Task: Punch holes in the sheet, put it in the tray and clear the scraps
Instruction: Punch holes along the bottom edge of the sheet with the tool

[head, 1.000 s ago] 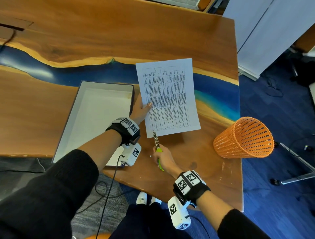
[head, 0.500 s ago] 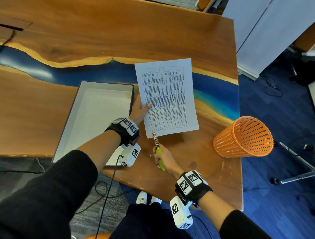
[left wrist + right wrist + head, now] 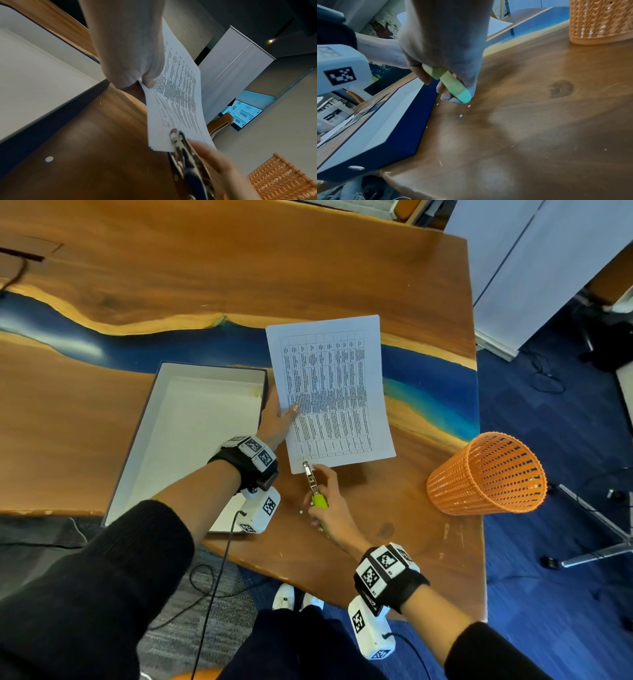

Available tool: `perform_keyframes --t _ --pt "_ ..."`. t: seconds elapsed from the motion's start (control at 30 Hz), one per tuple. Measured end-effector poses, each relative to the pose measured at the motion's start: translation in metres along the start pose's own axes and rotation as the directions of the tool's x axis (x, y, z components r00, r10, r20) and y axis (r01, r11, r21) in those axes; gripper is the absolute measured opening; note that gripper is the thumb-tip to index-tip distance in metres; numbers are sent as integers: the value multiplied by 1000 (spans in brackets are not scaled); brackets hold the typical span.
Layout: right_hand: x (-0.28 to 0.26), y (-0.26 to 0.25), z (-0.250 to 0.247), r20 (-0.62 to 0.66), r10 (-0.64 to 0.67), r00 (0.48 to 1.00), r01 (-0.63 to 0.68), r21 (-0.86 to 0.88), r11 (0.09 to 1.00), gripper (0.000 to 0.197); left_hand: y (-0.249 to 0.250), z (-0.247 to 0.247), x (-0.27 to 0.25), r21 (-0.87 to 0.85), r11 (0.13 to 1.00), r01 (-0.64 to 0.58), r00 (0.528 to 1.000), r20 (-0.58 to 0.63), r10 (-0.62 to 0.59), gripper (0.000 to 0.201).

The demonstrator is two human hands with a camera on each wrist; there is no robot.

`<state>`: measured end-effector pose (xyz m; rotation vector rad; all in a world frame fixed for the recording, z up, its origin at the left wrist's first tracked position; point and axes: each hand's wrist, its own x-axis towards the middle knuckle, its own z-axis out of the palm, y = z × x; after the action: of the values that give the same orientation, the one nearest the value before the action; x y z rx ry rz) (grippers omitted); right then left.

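The printed sheet (image 3: 329,392) is held slightly off the wooden table. My left hand (image 3: 286,414) pinches its left edge, thumb on top (image 3: 149,81), fingers underneath. My right hand (image 3: 325,505) grips a metal hole punch (image 3: 312,482) by its green handles (image 3: 453,83). The punch's head sits over the sheet's near left corner (image 3: 173,134). The tray (image 3: 147,419), white inside with dark blue walls, lies left of the sheet and holds nothing. Small white paper dots (image 3: 301,512) lie on the table under my right hand (image 3: 461,115).
An orange mesh basket (image 3: 486,474) stands at the table's right edge, near the corner. The tray's near end overhangs the table's front edge. Cables run from both wrist cameras. A white cabinet (image 3: 534,268) stands beyond the table on blue carpet.
The sheet and my left hand have shifted slightly left. The punch stays at the sheet's near left corner, in my right hand.
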<state>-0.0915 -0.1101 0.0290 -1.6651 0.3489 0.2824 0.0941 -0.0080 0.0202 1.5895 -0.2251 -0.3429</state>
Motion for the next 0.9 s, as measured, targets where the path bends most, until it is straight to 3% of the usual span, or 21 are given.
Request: perform_keyframes --t 0.17,0.33,0.63,0.9 --pt "2 5 1 -78 -31 996 35 52 998 86 3 -1 -1 3 1000 -7 1000 -22 7 57" --pt "3 3 -3 -13 -27 1000 28 74 997 88 3 -1 -3 -3 1000 11 999 -52 -11 56" --pt "4 3 -2 -33 -33 999 35 81 996 84 3 3 -2 -27 999 17 997 -75 -19 57" --pt "-1 -8 -3 131 32 991 -41 71 997 94 -1 6 0 -37 999 26 987 -155 -31 53"
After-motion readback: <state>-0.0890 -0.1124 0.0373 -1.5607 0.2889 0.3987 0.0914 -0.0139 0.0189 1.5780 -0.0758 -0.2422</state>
